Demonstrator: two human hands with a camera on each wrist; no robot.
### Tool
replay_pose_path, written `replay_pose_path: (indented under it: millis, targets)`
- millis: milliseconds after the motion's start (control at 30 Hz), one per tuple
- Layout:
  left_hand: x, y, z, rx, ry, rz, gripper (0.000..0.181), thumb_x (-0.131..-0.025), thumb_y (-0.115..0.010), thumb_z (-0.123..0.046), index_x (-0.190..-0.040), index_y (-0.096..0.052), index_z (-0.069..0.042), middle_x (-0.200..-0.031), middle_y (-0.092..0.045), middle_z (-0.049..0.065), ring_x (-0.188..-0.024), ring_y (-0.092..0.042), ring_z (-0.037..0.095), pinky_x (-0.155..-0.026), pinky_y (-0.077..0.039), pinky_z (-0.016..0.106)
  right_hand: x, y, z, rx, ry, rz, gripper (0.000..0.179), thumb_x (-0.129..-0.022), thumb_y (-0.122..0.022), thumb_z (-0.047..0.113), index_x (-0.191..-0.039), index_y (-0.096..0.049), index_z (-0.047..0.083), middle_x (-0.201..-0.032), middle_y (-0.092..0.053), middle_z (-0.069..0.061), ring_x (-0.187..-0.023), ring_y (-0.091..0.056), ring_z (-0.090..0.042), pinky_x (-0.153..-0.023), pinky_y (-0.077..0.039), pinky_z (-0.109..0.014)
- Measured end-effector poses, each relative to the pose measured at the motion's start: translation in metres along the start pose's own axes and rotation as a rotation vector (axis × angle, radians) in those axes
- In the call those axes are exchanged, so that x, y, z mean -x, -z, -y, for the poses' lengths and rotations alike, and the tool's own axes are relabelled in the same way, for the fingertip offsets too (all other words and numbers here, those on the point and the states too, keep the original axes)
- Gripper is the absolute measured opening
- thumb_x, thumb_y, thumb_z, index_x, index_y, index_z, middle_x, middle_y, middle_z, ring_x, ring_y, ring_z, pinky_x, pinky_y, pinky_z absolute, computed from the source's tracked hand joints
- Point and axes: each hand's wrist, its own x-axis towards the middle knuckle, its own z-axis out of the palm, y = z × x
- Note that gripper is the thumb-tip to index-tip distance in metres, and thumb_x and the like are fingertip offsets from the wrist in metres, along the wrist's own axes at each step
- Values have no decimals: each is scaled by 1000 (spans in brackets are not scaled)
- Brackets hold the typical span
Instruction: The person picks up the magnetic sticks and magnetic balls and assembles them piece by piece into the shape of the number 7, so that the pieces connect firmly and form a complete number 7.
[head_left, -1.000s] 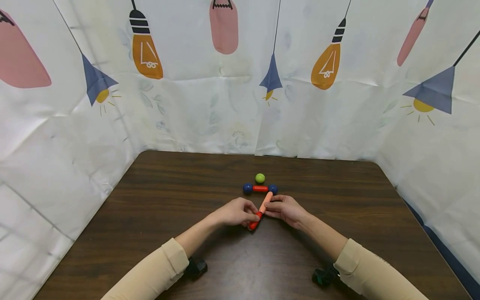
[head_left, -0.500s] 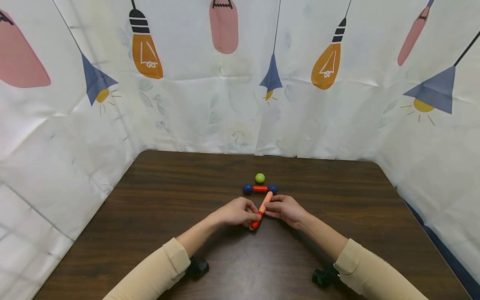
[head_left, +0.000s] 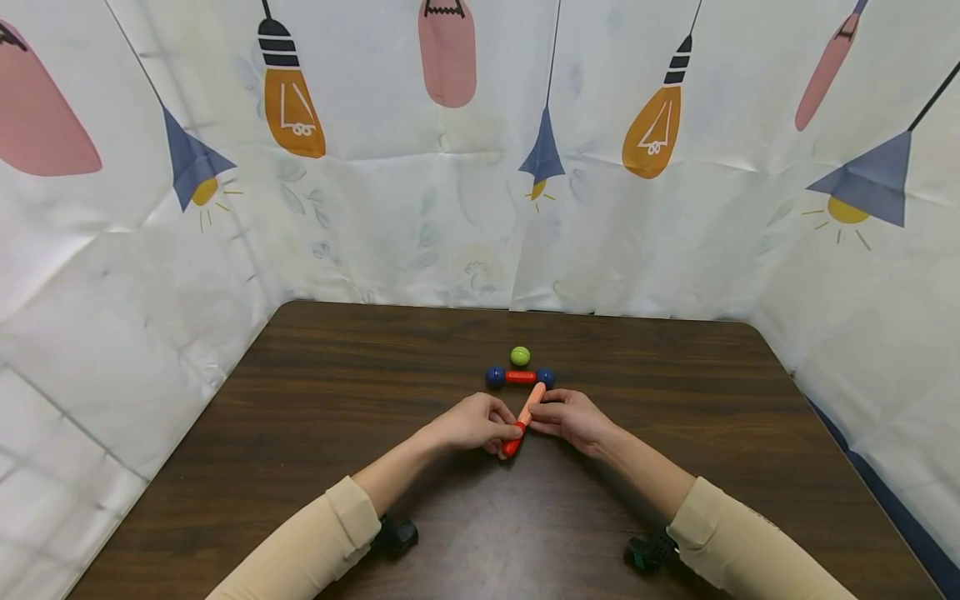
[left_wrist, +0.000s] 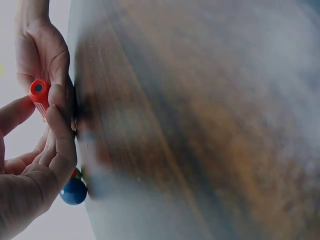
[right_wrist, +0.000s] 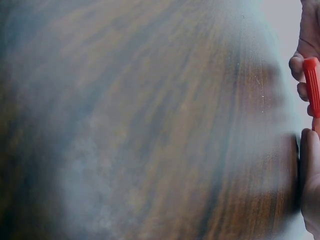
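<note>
A stick with a ribbed red end and a peach-coloured shaft [head_left: 531, 406] slants between both hands, over the middle of the table. My left hand [head_left: 476, 423] pinches its red part [head_left: 512, 447] between thumb and fingers. On the peach part, my right hand [head_left: 573, 418] holds the stick from the right side with its fingertips. In the left wrist view the red end [left_wrist: 39, 91] points at the camera and shows a small dark hole. The right wrist view catches the red part [right_wrist: 312, 87] at its edge. Past the stick's far tip lies a toy dumbbell [head_left: 521, 377] with blue balls and a red bar.
A small green ball [head_left: 520, 357] sits just behind the dumbbell. The brown wooden table [head_left: 360, 375] has a white printed curtain [head_left: 480, 225] behind it and at both sides.
The stick's red end has shifted slightly up and right, with my left fingers following a little. My right hand, the dumbbell and the ball stay where they were.
</note>
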Motion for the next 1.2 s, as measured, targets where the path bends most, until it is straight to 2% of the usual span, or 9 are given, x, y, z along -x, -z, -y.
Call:
replay_pose_path:
  millis: [733,1200]
  targets:
    - [-1,0,0,-2,-3,-6,19,-99,-71,-17,-105,-69,1,-79,-72,6,-73,-72,20,-71,-59,36,0,-1,1,18,6,-13,49,-103,-58,-1,-141,-32,-18,-113,-63,-20,-97,-70,-18,-92,-54,-34]
    - [-1,0,0,-21,-2,-21,19,-98,-72,-18,-104,-70,0,-80,-72,5,-72,-71,19,-70,-59,36,0,-1,0,-7,5,-8,50,-103,-58,-2,-142,-31,-18,-112,-63,-21,-97,-70,-19,-92,-54,-34]
